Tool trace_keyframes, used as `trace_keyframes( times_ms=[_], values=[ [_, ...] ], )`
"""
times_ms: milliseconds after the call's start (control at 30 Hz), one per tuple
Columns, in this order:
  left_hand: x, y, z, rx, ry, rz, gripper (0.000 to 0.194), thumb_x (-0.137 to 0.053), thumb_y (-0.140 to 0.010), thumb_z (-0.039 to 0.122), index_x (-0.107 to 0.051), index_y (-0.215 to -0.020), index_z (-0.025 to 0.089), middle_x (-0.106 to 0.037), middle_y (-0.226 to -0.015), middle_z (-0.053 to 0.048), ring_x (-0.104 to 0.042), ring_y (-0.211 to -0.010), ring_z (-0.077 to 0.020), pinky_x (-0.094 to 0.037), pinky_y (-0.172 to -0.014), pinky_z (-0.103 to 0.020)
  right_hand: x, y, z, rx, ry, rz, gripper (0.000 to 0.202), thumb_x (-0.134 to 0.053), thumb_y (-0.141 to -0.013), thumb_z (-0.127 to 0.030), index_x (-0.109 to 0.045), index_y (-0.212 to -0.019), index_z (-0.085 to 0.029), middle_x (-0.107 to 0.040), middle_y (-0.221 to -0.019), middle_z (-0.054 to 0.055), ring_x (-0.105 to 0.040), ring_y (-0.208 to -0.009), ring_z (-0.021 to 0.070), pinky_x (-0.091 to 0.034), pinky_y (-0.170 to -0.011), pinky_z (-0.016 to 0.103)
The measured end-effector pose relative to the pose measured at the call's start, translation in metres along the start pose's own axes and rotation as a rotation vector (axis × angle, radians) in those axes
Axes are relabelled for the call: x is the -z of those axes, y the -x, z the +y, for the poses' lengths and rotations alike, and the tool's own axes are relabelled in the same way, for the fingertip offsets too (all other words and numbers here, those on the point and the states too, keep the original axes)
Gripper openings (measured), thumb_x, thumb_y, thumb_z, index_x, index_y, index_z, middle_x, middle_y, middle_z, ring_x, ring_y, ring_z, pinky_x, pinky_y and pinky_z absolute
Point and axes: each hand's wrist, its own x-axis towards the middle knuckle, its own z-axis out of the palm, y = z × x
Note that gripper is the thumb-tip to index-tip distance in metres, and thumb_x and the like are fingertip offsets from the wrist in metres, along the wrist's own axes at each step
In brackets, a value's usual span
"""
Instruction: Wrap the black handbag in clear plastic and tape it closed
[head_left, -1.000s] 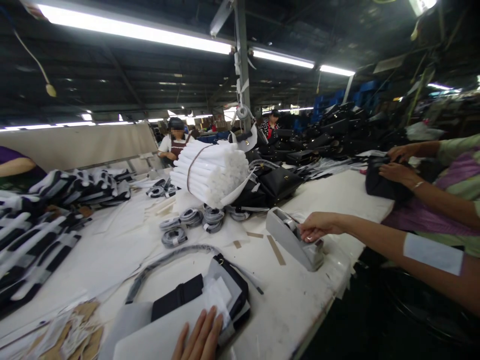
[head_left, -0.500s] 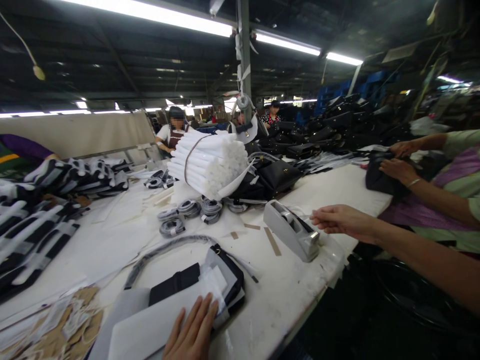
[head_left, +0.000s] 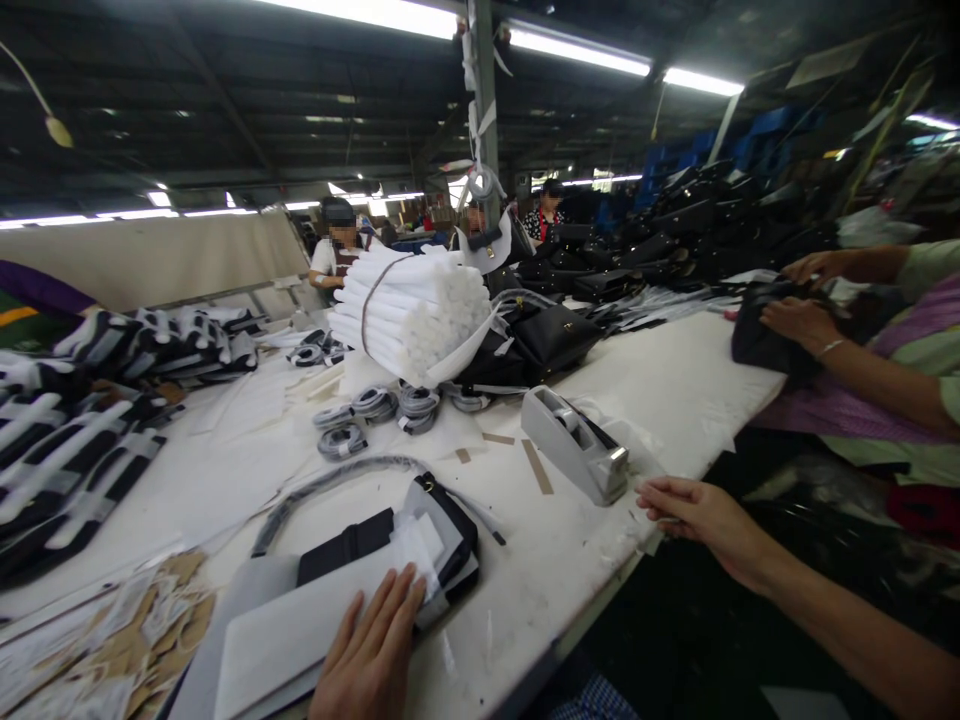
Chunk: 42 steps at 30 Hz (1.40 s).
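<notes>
My left hand lies flat, fingers stretched out, on a white foam sheet over a black handbag at the table's front. Clear wrap and grey-white padding partly cover the bag, and its wrapped handle arches away from me. To the right, my right hand is closed in a pinch just off the table edge. A faint strip of clear tape runs between its fingertips and the grey tape dispenser.
Coiled wrapped straps and a bundle of white foam rolls stand behind. Padded black-and-white pieces pile up at left, above brown paper scraps. At right a co-worker's hands hold a black bag.
My right hand has moved down and slightly right, away from the tape dispenser. My left hand stays on the foam sheet. The whole view has shifted slightly.
</notes>
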Motion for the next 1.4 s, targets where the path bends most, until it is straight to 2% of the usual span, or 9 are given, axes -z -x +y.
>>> trace_keyframes(
  times_ms=[200,400,567,700,833,967,1133,1300,1400],
  values=[
    [0.004,-0.004,0.004,0.059,0.049,0.017,0.056,-0.044,-0.094,0.002,-0.049,-0.146,0.022,-0.059,-0.143,-0.001,-0.06,-0.127,-0.0157,-0.014,-0.128,-0.033,0.005,-0.013,0.022,0.149,0.255,0.089,0.058,-0.073,-0.065,-0.071,-0.077,-0.091,-0.019,-0.077,-0.089,0.011,-0.069,-0.081,0.032,-0.058,-0.08,0.044],
    [0.01,-0.006,0.009,0.1,0.104,0.011,0.051,-0.043,-0.095,0.002,-0.053,-0.142,0.021,-0.06,-0.143,-0.003,-0.057,-0.131,-0.0173,-0.022,-0.126,-0.036,0.0,0.011,-0.023,0.583,0.6,-0.157,0.028,-0.062,-0.086,-0.052,-0.08,-0.093,-0.031,-0.077,-0.101,0.005,-0.07,-0.098,0.0326,-0.055,-0.093,0.046],
    [0.018,-0.013,0.019,0.22,0.193,-0.006,0.038,-0.044,-0.1,0.01,-0.063,-0.13,0.024,-0.065,-0.137,-0.002,-0.06,-0.128,-0.0186,-0.042,-0.116,-0.039,-0.066,0.013,-0.099,0.974,0.704,-0.585,0.013,-0.064,-0.092,-0.033,-0.076,-0.096,-0.031,-0.074,-0.087,0.006,-0.069,-0.079,0.0248,-0.054,-0.07,0.035],
    [0.016,-0.015,0.024,0.311,0.249,-0.006,0.031,-0.044,-0.103,0.02,-0.064,-0.127,0.027,-0.064,-0.139,0.004,-0.058,-0.129,-0.0166,-0.044,-0.115,-0.039,-0.143,0.005,-0.152,1.101,0.78,-0.956,0.011,-0.064,-0.095,-0.032,-0.073,-0.09,-0.027,-0.07,-0.08,0.002,-0.066,-0.075,0.0178,-0.046,-0.067,0.028],
    [0.012,-0.012,0.029,0.336,0.25,0.019,0.03,-0.046,-0.104,0.027,-0.062,-0.128,0.029,-0.062,-0.141,0.005,-0.054,-0.133,-0.0149,-0.039,-0.119,-0.038,-0.215,-0.015,-0.179,1.202,0.868,-1.17,0.019,-0.063,-0.094,-0.034,-0.072,-0.081,-0.023,-0.067,-0.073,0.0,-0.061,-0.07,0.0151,-0.038,-0.063,0.026],
    [0.009,-0.011,0.032,0.34,0.23,0.063,0.028,-0.049,-0.102,0.027,-0.065,-0.125,0.028,-0.063,-0.14,0.003,-0.053,-0.134,-0.0154,-0.032,-0.123,-0.038,-0.268,-0.042,-0.183,1.228,1.04,-1.285,0.012,-0.069,-0.087,-0.029,-0.072,-0.078,-0.022,-0.067,-0.072,-0.001,-0.059,-0.065,0.0138,-0.032,-0.058,0.025],
    [0.011,-0.015,0.029,0.363,0.252,0.129,0.027,-0.048,-0.103,0.027,-0.069,-0.118,0.026,-0.065,-0.137,0.004,-0.056,-0.132,-0.0157,-0.021,-0.127,-0.037,-0.305,-0.06,-0.18,1.186,1.22,-1.436,0.005,-0.075,-0.083,-0.029,-0.077,-0.083,-0.023,-0.073,-0.076,0.0,-0.062,-0.067,0.0152,-0.031,-0.059,0.025],
    [0.016,-0.021,0.028,0.384,0.278,0.138,0.026,-0.048,-0.102,0.026,-0.07,-0.116,0.025,-0.069,-0.132,0.002,-0.057,-0.13,-0.0149,-0.028,-0.124,-0.035,-0.324,-0.061,-0.179,1.209,1.35,-1.507,0.009,-0.081,-0.08,-0.031,-0.079,-0.085,-0.024,-0.076,-0.077,0.001,-0.063,-0.067,0.0157,-0.029,-0.056,0.026],
    [-0.001,-0.023,0.04,0.468,0.249,0.287,0.021,-0.053,-0.099,0.023,-0.073,-0.103,0.026,-0.075,-0.119,0.001,-0.062,-0.123,-0.012,-0.034,-0.122,-0.033,-0.33,-0.057,-0.176,1.284,1.451,-1.471,0.014,-0.085,-0.076,-0.035,-0.079,-0.081,-0.024,-0.076,-0.076,0.002,-0.064,-0.066,0.0162,-0.026,-0.053,0.027]
  ],
)
